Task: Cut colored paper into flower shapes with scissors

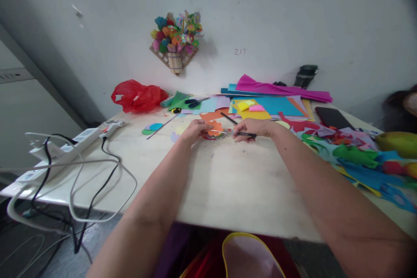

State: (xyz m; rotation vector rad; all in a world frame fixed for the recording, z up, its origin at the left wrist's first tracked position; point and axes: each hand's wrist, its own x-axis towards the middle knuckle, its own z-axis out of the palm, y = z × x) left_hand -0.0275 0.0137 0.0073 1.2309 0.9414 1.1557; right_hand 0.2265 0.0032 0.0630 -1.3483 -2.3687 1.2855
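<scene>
My right hand (249,130) is closed around a slim black-handled tool (245,134), whose thin metal end points left; it looks like tweezers or scissors. Fingers of my left hand (198,128) are pinched together near that metal end, at the edge of an orange paper flower (215,129). What they pinch is too small to make out. Small colourful bits of paper lie under and between my hands on the pale table (228,186).
A power strip (61,152) with loose cables is at the left. Behind my hands lie dark scissors (194,102), a red plastic bag (138,96) and coloured sheets (280,106). A phone (332,117) and paper scraps (355,154) are at the right.
</scene>
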